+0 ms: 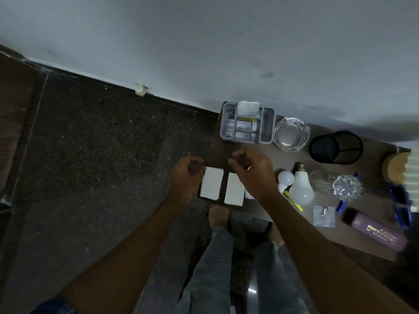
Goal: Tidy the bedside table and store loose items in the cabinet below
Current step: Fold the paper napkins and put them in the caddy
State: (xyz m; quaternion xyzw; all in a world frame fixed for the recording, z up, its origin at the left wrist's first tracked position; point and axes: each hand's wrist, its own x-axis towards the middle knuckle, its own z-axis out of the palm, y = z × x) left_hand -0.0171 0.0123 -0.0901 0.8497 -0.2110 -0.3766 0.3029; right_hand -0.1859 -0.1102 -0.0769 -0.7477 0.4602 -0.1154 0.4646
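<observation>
**Hands hovering over the cards, clutter down the table**

Head cam, looking straight down. Got two white cards (pixel 211 185) lying side by side at the front left corner of the bedside table (pixel 283 157). Spotted the left hand (pixel 188 175) just off the left edge beside them, fingers curled in; can't tell whether holding anything. Same deal with the right hand (pixel 254 175), loosely curled above the cards. Further along: grey organizer (pixel 267 125) in the back left corner, glass ashtray (pixel 291 134) right next to it, bulbs (pixel 300 186) mid-table, purple bottle (pixel 374 230) by the front edge.
</observation>
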